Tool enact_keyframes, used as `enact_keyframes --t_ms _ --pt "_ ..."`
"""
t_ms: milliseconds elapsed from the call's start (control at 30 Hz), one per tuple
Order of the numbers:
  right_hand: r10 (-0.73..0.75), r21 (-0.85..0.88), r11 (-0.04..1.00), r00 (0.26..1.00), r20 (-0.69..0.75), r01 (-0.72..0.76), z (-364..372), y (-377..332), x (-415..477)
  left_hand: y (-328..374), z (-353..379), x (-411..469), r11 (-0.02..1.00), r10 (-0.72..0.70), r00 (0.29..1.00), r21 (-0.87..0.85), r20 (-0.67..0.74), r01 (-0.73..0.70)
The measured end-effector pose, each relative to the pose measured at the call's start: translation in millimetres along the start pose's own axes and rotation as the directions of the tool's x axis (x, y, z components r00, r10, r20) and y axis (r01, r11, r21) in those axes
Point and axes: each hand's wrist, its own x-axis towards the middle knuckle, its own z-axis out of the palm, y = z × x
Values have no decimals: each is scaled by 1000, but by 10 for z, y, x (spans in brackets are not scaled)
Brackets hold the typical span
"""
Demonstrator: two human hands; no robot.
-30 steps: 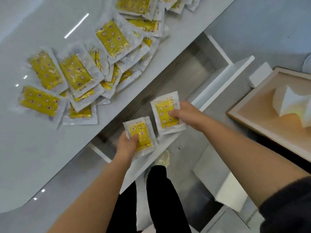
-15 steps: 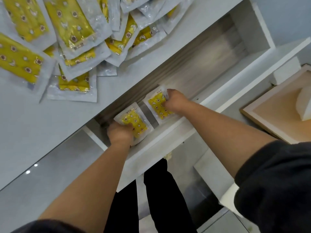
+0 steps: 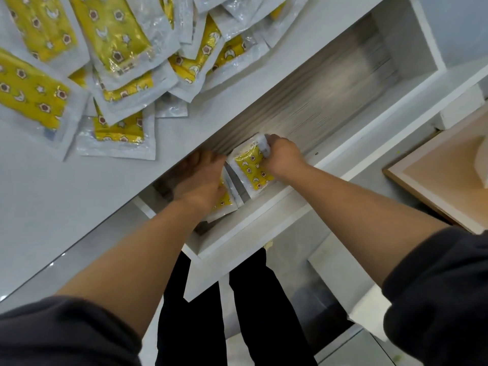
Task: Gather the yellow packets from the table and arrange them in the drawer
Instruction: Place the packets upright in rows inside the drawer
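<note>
Your right hand (image 3: 284, 158) pinched glossy, crinkled rectangular yellow packet (image 3: 252, 170) inside white drawer (image 3: 264, 207); left hand (image 3: 200, 180), close alongside, lay flat on second packet (image 3: 224, 204) there.

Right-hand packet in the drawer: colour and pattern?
The packet is yellow, dotted with small brown stars and white crescents, with a pale border. Head view.
</note>
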Motion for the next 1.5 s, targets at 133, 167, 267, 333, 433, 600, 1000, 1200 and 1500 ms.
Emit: enact_keyframes --t_ms 133,167,267,333,433,600,1000,1200,1500 --pt "-8 -15 1000 1000 30 8 59 -6 -37 -29 86 -37 999 1 1000 34 18 -2" --pt "-13 -22 1000 999 39 14 91 -25 -50 -65 94 -57 999 5 1000 45 31 -7" --pt "-25 -53 998 997 71 29 206 -106 -91 -207 83 -116 990 58 996 124 64 -66" --pt "-41 -80 996 996 83 48 269 -146 -107 -291 82 -158 979 102 994 175 44 -108" --pt "-54 -103 993 996 70 61 251 -144 -97 -349 111 -207 948 190 982 259 13 -187" --pt "-40 -170 985 999 14 41 82 -62 -60 -400 188 -159 796 491 871 413 -14 -443" --pt "-125 -200 972 992 9 125 176 -87 -145 -339 205 -154 643 576 776 443 258 -625" --pt "-168 -243 955 985 31 170 224 -105 -165 -451 105 -159 907 419 908 -47 -18 -420" --pt "-221 -190 956 975 37 224 275 -136 -180 -183 83 -17 954 -59 995 -289 75 78"
